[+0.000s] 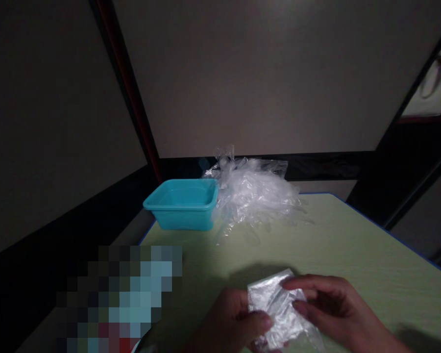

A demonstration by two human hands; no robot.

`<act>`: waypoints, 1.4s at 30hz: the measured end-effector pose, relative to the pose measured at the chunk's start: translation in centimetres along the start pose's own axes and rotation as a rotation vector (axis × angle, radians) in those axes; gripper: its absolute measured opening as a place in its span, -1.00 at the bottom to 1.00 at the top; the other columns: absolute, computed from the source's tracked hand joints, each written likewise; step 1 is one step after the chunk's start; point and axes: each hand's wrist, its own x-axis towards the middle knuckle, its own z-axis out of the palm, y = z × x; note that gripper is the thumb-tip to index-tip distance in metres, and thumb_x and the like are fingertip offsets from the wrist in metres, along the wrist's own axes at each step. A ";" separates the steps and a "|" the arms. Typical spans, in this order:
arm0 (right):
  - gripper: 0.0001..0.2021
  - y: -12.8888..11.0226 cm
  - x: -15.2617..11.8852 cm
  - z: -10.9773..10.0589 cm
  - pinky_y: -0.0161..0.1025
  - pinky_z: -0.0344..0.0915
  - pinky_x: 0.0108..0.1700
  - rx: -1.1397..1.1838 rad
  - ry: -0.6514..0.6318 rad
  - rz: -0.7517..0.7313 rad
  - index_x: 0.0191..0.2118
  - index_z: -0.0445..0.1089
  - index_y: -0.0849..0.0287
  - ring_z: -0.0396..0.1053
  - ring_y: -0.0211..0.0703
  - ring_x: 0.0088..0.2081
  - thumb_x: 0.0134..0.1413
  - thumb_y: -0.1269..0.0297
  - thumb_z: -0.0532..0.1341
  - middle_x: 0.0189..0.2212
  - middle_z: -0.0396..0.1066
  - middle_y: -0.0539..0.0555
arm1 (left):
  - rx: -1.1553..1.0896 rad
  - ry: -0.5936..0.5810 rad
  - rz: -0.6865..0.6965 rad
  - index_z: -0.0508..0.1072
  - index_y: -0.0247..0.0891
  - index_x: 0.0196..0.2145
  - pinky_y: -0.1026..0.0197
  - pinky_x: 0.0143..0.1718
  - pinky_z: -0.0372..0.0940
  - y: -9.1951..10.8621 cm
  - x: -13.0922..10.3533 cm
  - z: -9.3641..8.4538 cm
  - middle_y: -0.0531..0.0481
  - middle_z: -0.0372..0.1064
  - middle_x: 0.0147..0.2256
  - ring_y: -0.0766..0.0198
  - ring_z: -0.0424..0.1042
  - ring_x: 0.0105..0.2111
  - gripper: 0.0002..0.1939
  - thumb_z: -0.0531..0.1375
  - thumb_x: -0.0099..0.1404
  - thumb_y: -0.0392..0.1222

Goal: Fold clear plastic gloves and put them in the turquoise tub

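Head view: crinkled clear plastic (275, 304) between the two hands (336, 304).

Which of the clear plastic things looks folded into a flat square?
The shiny plastic piece held by the left hand, with the right hand at its side; the other plastic lies in a loose, crumpled heap beside the blue tub.

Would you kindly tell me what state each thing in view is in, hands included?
Folded plastic: wrinkled, folded into a small packet.
Left hand: closed on the packet, thumb on top.
Right hand: thumb and a finger at the packet, slightly apart.
Blue tub: upright, open at the top.
Clear plastic pile: crumpled, loosely heaped beside the tub.
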 end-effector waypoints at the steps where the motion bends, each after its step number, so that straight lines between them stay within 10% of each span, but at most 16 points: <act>1: -0.82 0.0 0.0 -0.1 -0.36 0.33 -0.46 -0.018 0.001 0.007 -0.29 0.53 0.06 0.37 -0.28 -0.51 -0.07 0.18 0.31 -0.53 0.48 0.03 | -0.003 0.006 0.001 0.46 -0.37 -0.27 0.29 -0.40 0.23 0.0 -0.1 0.0 -0.05 0.45 -0.44 0.21 0.47 -0.37 -0.65 0.22 0.10 -0.03; 17: -0.77 0.6 0.1 -1.0 -0.30 0.33 -0.43 -0.211 0.003 -0.020 -0.22 0.49 0.05 0.34 -0.22 -0.48 0.00 0.10 0.26 -0.54 0.42 0.02 | -0.183 0.191 -0.032 0.30 -0.34 -0.26 0.21 -0.33 0.30 -1.2 -0.5 0.3 0.01 0.47 -0.45 0.24 0.50 -0.42 -0.76 0.24 0.11 -0.25; 42: -0.75 -0.5 -0.2 -0.8 -0.28 0.39 -0.42 -0.264 -0.019 0.024 -0.16 0.50 -0.02 0.39 -0.20 -0.46 0.03 0.11 0.23 -0.44 0.48 0.04 | -0.012 0.109 0.008 0.44 -0.41 -0.34 0.27 -0.43 0.24 -0.8 0.3 0.2 -0.08 0.46 -0.46 0.22 0.47 -0.43 -0.73 0.14 0.01 -0.17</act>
